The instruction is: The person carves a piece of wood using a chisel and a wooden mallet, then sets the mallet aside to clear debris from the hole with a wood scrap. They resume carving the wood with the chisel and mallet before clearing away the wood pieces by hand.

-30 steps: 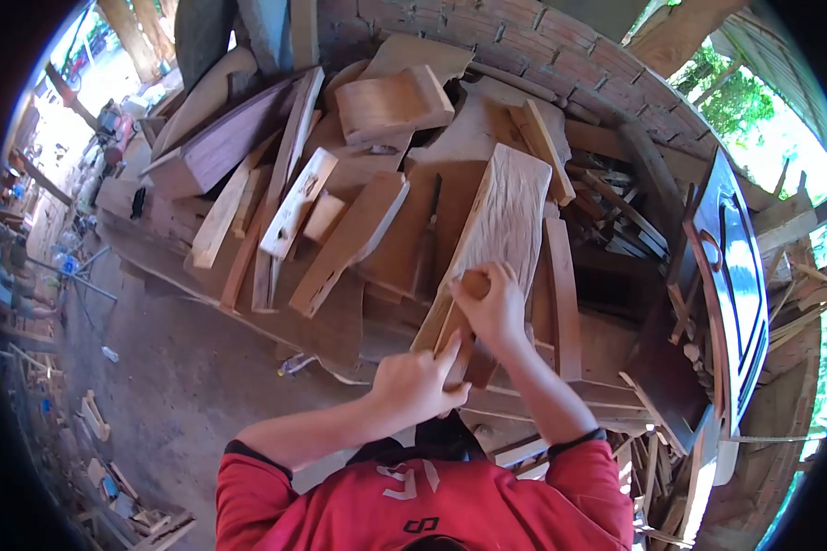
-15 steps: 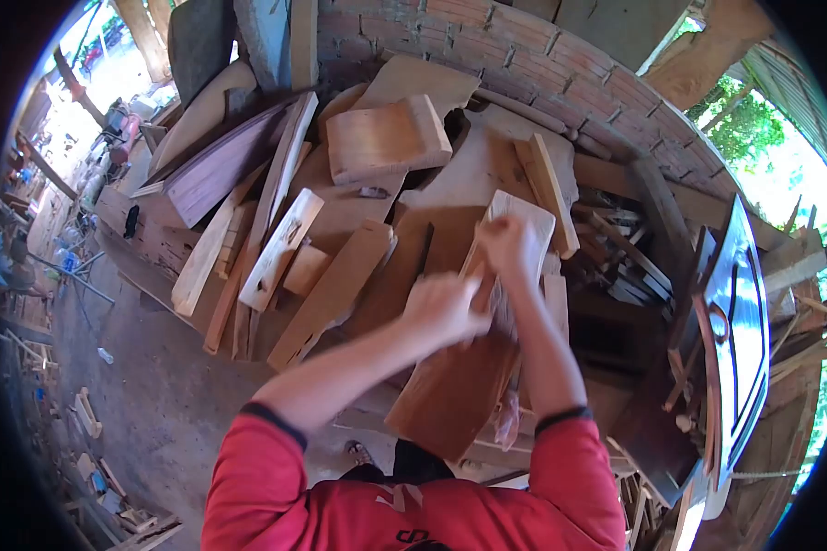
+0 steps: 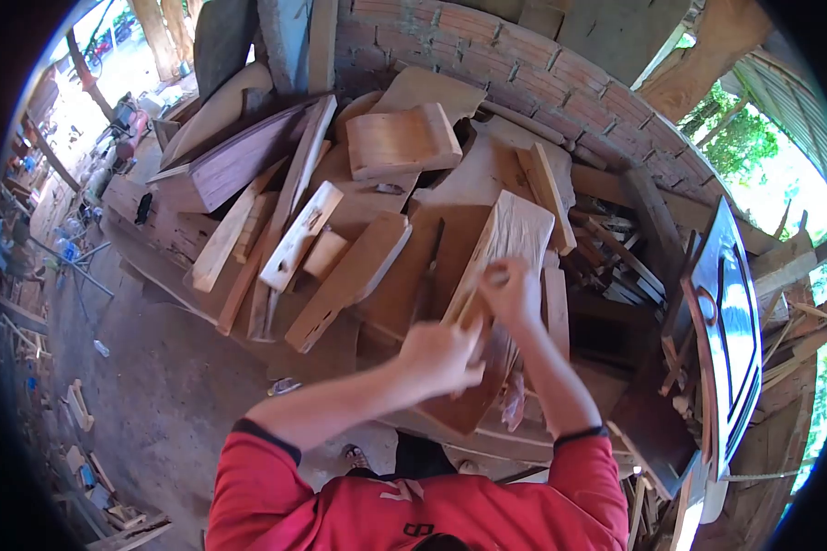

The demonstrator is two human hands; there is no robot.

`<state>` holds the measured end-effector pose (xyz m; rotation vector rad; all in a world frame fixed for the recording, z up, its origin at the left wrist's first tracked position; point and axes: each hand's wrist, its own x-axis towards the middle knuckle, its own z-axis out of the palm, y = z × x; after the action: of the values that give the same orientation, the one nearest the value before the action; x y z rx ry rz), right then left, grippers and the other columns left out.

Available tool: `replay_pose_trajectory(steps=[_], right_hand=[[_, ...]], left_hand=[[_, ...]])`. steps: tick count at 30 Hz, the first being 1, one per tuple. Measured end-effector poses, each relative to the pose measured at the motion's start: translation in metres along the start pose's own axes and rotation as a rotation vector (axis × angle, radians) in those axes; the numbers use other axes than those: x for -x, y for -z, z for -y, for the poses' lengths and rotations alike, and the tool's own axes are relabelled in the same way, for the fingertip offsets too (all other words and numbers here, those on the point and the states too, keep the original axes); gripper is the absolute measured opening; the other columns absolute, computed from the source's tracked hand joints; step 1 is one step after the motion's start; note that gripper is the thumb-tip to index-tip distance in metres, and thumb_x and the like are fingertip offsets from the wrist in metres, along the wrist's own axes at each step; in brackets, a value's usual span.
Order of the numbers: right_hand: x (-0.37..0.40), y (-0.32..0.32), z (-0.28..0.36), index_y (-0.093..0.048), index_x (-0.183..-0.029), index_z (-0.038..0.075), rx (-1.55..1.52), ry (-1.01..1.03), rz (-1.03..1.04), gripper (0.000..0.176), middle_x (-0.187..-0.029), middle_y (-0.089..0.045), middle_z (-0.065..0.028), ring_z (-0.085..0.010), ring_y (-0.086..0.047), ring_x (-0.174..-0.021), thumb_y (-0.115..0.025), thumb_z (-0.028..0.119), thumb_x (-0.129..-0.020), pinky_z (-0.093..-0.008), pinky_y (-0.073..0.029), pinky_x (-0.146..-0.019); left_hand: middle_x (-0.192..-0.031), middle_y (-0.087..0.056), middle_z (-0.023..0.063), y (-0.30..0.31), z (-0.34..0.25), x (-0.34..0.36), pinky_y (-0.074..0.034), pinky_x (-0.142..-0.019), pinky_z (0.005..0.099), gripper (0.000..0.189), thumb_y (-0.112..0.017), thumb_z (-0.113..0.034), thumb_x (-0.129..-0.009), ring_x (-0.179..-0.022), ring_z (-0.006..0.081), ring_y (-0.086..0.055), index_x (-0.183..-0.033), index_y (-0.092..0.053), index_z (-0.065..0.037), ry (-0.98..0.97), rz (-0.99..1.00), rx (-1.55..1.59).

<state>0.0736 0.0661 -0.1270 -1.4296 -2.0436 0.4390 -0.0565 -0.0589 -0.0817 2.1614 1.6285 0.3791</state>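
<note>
— Plank [image 3: 515,230], the pale one: where is it, please?

— It leans on the wood pile [image 3: 340,230], in front of the brick wall [image 3: 524,64]. The top end points to the wall and the low end is at the person's hands. The face looks rough.

— And the hands?

— The right hand [image 3: 512,292] is closed on the plank at the lower part, with the fingers curled over the face. The left hand [image 3: 441,354] is just beside it, a little lower, at the left edge. It is blurred, but the fingers look bent onto that edge, also holding.

— What is below?

— A red-brown board [image 3: 469,404]. It lies under the low end of the plank. If they touch, I cannot tell.

— Is something written anywhere?

— Only on the red shirt [image 3: 340,500]: some white print near the collar and a small dark logo. Both I cannot read.

— And around?

— A thick block [image 3: 400,142] sits on top of the pile. A dark glossy door [image 3: 730,312] stands at the right, well apart from the hands. At the left is the gray floor [image 3: 175,386].
</note>
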Motion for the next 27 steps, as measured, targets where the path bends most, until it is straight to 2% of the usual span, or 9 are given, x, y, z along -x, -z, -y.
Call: replay_pose_trajectory(steps=[1, 5, 11, 15, 18, 21, 22, 24, 27], right_hand=[[0.036, -0.001, 0.008, -0.064, -0.084, 0.006, 0.025, 0.094, -0.066, 0.031, -0.091, -0.061, -0.0153, -0.0322, -0.061, -0.081, -0.072, 0.031, -0.067, -0.0409, -0.048, -0.074], [0.118, 0.026, 0.058, -0.063, -0.083, 0.003, -0.005, 0.063, -0.059, 0.03, -0.083, -0.06, -0.0137, -0.0313, -0.061, -0.079, -0.073, 0.027, -0.067, -0.0363, -0.049, -0.069], [0.132, 0.028, 0.058, -0.064, -0.081, 0.007, 0.002, -0.005, -0.007, 0.029, -0.087, -0.06, -0.0104, -0.0306, -0.061, -0.075, -0.072, 0.031, -0.066, -0.0384, -0.05, -0.065], [0.072, 0.024, 0.026, -0.063, -0.081, 0.007, 0.02, -0.016, -0.001, 0.031, -0.087, -0.06, -0.0108, -0.031, -0.061, -0.075, -0.073, 0.032, -0.065, -0.0386, -0.05, -0.066], [-0.016, 0.014, -0.02, -0.065, -0.086, 0.007, 0.02, -0.059, 0.037, 0.035, -0.092, -0.062, -0.0126, -0.0316, -0.061, -0.084, -0.072, 0.034, -0.066, -0.0387, -0.049, -0.073], [-0.136, 0.001, -0.07, -0.068, -0.082, 0.006, 0.07, -0.153, 0.068, 0.032, -0.092, -0.064, -0.0141, -0.0308, -0.062, -0.084, -0.073, 0.032, -0.063, -0.0383, -0.049, -0.077], [-0.179, -0.022, -0.108, -0.069, -0.082, 0.006, 0.104, -0.117, -0.028, 0.031, -0.093, -0.065, -0.0161, -0.0312, -0.062, -0.087, -0.069, 0.033, -0.065, -0.0388, -0.049, -0.079], [-0.234, -0.013, -0.115, -0.069, -0.082, 0.006, 0.234, -0.196, 0.098, 0.033, -0.092, -0.065, -0.0192, -0.0321, -0.062, -0.09, -0.065, 0.035, -0.067, -0.0405, -0.049, -0.08], [-0.251, -0.001, -0.11, -0.064, -0.096, 0.007, 0.206, -0.285, 0.142, 0.04, -0.104, -0.059, -0.0172, -0.0315, -0.059, -0.096, -0.064, 0.038, -0.07, -0.0404, -0.047, -0.083]], left_hand=[[-0.06, -0.059, 0.014, -0.013, -0.009, 0.034, -0.049, -0.047, 0.04, 0.066, -0.061, -0.046, -0.071, -0.051, 0.0307, -0.06, -0.122, -0.05, -0.005, 0.006, -0.028, 0.004], [-0.056, -0.057, 0.0133, -0.034, -0.042, 0.123, -0.048, -0.044, 0.0382, 0.069, -0.061, -0.047, -0.071, -0.047, 0.0281, -0.059, -0.126, -0.049, -0.007, 0.035, -0.106, -0.002], [-0.058, -0.057, 0.0144, -0.015, -0.048, 0.128, -0.049, -0.048, 0.0384, 0.068, -0.064, -0.047, -0.069, -0.048, 0.0298, -0.059, -0.124, -0.052, -0.008, 0.061, 0.028, 0.036], [-0.065, -0.059, 0.0175, -0.014, -0.036, 0.065, -0.05, -0.058, 0.0412, 0.069, -0.065, -0.047, -0.068, -0.059, 0.0326, -0.061, -0.124, -0.052, -0.009, 0.118, 0.011, 0.114], [-0.066, -0.06, 0.0174, -0.014, -0.016, -0.028, -0.05, -0.062, 0.0419, 0.067, -0.066, -0.046, -0.066, -0.062, 0.0341, -0.061, -0.122, -0.054, -0.01, 0.149, -0.025, 0.117], [-0.074, -0.062, 0.0183, -0.012, 0.014, -0.157, -0.05, -0.068, 0.0418, 0.051, -0.071, -0.042, -0.062, -0.074, 0.0337, -0.062, -0.097, -0.063, -0.006, 0.144, -0.14, 0.005], [-0.08, -0.063, 0.0189, -0.018, 0.027, -0.2, -0.05, -0.069, 0.0409, 0.047, -0.072, -0.04, -0.061, -0.077, 0.033, -0.063, -0.09, -0.062, -0.005, 0.161, -0.195, -0.009], [-0.081, -0.064, 0.0183, -0.027, 0.047, -0.266, -0.051, -0.069, 0.0402, 0.048, -0.071, -0.042, -0.062, -0.078, 0.0321, -0.063, -0.093, -0.063, -0.007, 0.165, -0.193, -0.056], [-0.079, -0.064, 0.017, -0.002, 0.021, -0.274, -0.051, -0.065, 0.0403, 0.049, -0.069, -0.043, -0.064, -0.074, 0.0311, -0.064, -0.1, -0.062, -0.01, 0.143, -0.098, -0.132]])
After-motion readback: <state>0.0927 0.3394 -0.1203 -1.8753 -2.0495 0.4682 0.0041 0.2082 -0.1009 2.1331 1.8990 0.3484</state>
